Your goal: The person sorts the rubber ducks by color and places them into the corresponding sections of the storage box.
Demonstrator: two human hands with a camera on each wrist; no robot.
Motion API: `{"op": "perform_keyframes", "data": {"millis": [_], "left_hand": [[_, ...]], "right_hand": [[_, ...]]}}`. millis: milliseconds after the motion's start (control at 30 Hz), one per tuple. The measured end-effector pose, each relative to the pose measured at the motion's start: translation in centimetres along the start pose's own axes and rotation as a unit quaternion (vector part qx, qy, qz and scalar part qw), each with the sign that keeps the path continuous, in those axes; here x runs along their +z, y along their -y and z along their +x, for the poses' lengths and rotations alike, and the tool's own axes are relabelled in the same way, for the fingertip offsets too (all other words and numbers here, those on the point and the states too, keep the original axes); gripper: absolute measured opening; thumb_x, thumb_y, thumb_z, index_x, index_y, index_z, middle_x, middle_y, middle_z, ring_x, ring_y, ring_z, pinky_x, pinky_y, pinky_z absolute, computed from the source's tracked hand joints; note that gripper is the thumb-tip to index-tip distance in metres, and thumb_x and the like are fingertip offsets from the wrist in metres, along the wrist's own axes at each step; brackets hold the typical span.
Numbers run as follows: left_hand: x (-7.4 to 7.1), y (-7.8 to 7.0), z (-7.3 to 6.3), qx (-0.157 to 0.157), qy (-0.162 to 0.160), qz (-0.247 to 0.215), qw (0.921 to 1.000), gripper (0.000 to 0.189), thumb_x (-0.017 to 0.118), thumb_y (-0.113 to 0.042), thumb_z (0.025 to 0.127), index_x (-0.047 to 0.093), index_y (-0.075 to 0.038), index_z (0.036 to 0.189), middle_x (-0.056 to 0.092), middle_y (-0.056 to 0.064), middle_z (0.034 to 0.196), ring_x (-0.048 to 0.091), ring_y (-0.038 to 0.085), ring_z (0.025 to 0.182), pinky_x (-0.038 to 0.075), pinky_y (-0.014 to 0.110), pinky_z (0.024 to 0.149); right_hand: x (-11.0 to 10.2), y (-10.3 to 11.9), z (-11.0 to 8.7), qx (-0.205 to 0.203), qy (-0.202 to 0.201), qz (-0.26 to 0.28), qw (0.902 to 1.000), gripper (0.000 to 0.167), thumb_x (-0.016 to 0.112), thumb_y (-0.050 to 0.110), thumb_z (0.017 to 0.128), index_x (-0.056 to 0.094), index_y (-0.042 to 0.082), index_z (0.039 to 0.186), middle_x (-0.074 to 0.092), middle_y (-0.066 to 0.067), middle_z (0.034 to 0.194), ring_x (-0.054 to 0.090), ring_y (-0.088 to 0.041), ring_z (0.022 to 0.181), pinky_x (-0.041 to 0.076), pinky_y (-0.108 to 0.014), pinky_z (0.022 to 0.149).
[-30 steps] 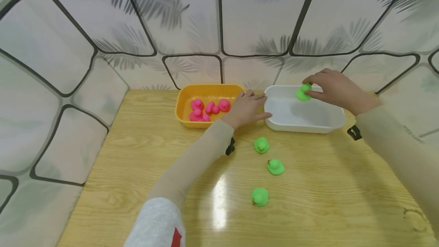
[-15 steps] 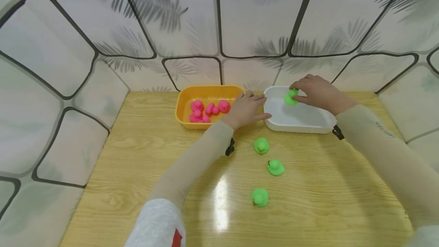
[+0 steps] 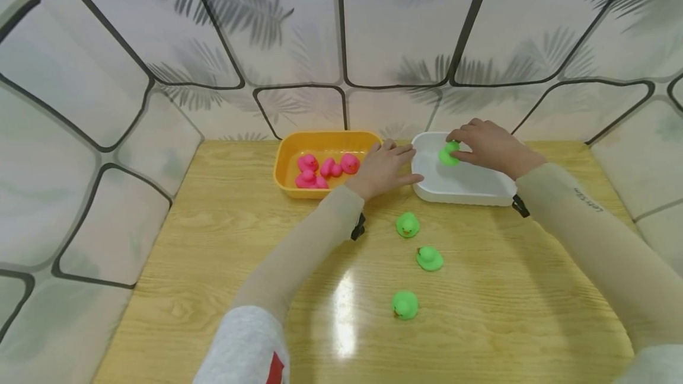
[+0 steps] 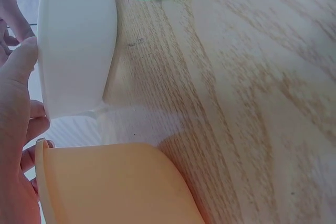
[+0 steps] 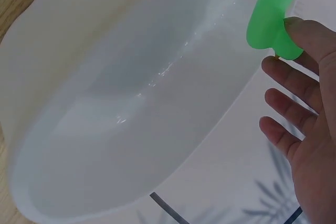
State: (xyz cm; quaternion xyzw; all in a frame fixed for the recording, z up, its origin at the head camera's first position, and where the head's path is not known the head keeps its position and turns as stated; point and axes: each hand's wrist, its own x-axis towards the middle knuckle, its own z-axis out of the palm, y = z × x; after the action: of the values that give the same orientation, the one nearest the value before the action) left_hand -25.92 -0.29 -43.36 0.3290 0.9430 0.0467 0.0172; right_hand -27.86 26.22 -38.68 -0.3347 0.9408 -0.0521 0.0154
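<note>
My right hand [image 3: 492, 148] pinches a green rubber duck [image 3: 448, 154] between thumb and fingertips, over the left part of the white tray [image 3: 463, 199]. In the right wrist view the duck [image 5: 266, 18] is near the tray's long rim, with the other fingers spread below it. Bridging the gap between the white tray and the orange tray [image 3: 299, 194], my left hand [image 3: 382, 169] has its fingers extended. The left wrist view has its thumb and fingertips right at the two rims. Several pink rubber ducks [image 3: 308, 179] lie in the orange tray.
Three more green ducks stand on the wooden table [image 3: 213, 253] in front of the trays: one near duck [image 3: 405, 305], a middle duck [image 3: 429, 258] and a far duck [image 3: 408, 225]. A patterned curtain [image 3: 405, 28] rises behind both trays.
My right hand has carried the green duck leftward over the white tray and slightly lower, slowing in the last half second. The left hand has stayed in place at the trays.
</note>
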Motion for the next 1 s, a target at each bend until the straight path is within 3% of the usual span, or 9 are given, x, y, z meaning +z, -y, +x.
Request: {"op": "perform_keyframes", "data": {"millis": [367, 600, 1000], "left_hand": [[-0.3, 0.1, 0.3, -0.001, -0.001, 0.01, 0.9999, 0.076, 0.047, -0.069, 0.101, 0.047, -0.019, 0.158, 0.045, -0.004, 0.163, 0.046, 0.019, 0.13, 0.039, 0.034, 0.102], [-0.4, 0.1, 0.3, -0.005, 0.007, 0.008, 0.9999, 0.076, 0.047, -0.069, 0.102, 0.046, -0.019, 0.159, 0.043, -0.004, 0.164, 0.045, 0.02, 0.133, 0.037, 0.036, 0.108], [-0.1, 0.0, 0.0, 0.002, 0.019, 0.005, 0.9998, 0.077, 0.045, -0.068, 0.103, 0.043, -0.018, 0.16, 0.04, -0.003, 0.165, 0.044, 0.022, 0.137, 0.036, 0.04, 0.114]], "right_hand": [[-0.3, 0.1, 0.2, 0.031, 0.008, 0.031, 0.999, 0.038, 0.072, 0.021, 0.1, 0.068, -0.004, 0.127, 0.07, -0.024, 0.12, 0.059, -0.045, 0.114, 0.047, -0.061, 0.098], [-0.3, 0.2, -0.9, 0.032, -0.006, 0.044, 0.9985, 0.033, 0.072, 0.017, 0.099, 0.07, -0.004, 0.124, 0.071, -0.024, 0.119, 0.059, -0.046, 0.115, 0.047, -0.062, 0.098], [0.2, 2.4, -4.4, -0.042, -0.08, 0.032, 0.9954, 0.028, 0.079, 0.013, 0.092, 0.073, 0.001, 0.117, 0.074, -0.016, 0.112, 0.066, -0.041, 0.108, 0.05, -0.059, 0.094]]}}
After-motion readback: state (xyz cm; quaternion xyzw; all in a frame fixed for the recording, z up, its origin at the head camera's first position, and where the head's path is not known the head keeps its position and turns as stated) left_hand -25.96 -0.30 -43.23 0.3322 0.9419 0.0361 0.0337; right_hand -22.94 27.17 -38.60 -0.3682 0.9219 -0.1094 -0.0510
